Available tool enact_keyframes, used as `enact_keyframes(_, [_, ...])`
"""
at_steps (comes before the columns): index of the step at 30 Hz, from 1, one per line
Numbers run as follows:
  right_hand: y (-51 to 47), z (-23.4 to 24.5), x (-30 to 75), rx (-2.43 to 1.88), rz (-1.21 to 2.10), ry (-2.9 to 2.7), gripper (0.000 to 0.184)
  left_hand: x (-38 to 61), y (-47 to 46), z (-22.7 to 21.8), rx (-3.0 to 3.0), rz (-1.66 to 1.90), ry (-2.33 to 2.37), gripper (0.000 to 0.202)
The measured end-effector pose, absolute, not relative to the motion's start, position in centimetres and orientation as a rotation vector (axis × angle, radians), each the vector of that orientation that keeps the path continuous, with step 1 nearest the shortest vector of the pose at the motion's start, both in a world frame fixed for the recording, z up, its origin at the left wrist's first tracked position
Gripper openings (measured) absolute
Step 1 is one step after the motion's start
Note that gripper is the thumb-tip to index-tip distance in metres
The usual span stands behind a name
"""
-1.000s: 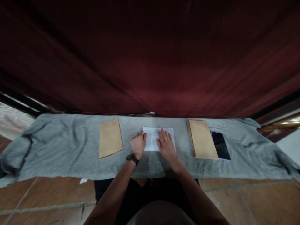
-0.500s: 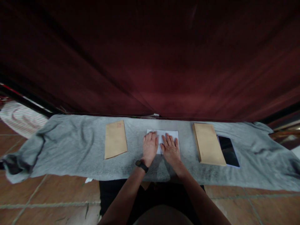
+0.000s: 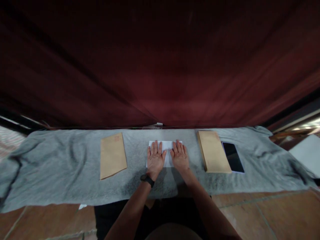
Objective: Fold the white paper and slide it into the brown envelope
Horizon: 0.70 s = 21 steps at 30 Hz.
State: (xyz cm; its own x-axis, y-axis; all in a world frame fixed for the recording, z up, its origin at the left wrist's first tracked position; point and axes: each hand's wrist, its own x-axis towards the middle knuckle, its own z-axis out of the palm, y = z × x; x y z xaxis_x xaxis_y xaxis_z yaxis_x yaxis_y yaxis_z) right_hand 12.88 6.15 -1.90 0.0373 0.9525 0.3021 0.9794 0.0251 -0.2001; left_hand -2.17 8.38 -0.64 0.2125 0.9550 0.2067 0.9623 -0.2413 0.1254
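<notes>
A white sheet of paper (image 3: 168, 162), apparently folded, lies flat on the grey cloth in front of me. My left hand (image 3: 155, 158) rests palm down on its left part, fingers stretched out and pointing away from me; a dark watch sits on that wrist. On the right part of the paper, my right hand (image 3: 180, 156) lies flat too, its fingers a little apart. Both hands cover much of the sheet. A brown envelope (image 3: 113, 156) lies to the left of my hands, and a stack of brown envelopes (image 3: 214, 152) to the right.
A phone (image 3: 233, 156) with a dark screen lies right of the envelope stack. Wrinkled grey cloth (image 3: 67, 166) covers the long narrow surface. Behind it hangs a dark red curtain-like sheet (image 3: 172, 83). Brown floor tiles (image 3: 250, 213) show in front.
My left hand's fingers have spread and straightened on the paper, and the hand sits further toward the left edge. My right hand stays flat. The whole view has shifted slightly.
</notes>
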Motion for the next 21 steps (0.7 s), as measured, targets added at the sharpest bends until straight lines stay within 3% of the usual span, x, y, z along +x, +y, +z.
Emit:
enact_keyframes(11, [6.9,-1.5,16.5,-2.049,-0.147,-1.866,0.056,-1.8,8.5,-1.2,-2.363,-0.481,-1.939,0.064])
enact_keyframes(21, [6.0,-0.9,8.6,-1.863,0.054,-1.977,0.053,-2.4,8.5,-1.1,-2.458,-0.440,-1.956,0.057])
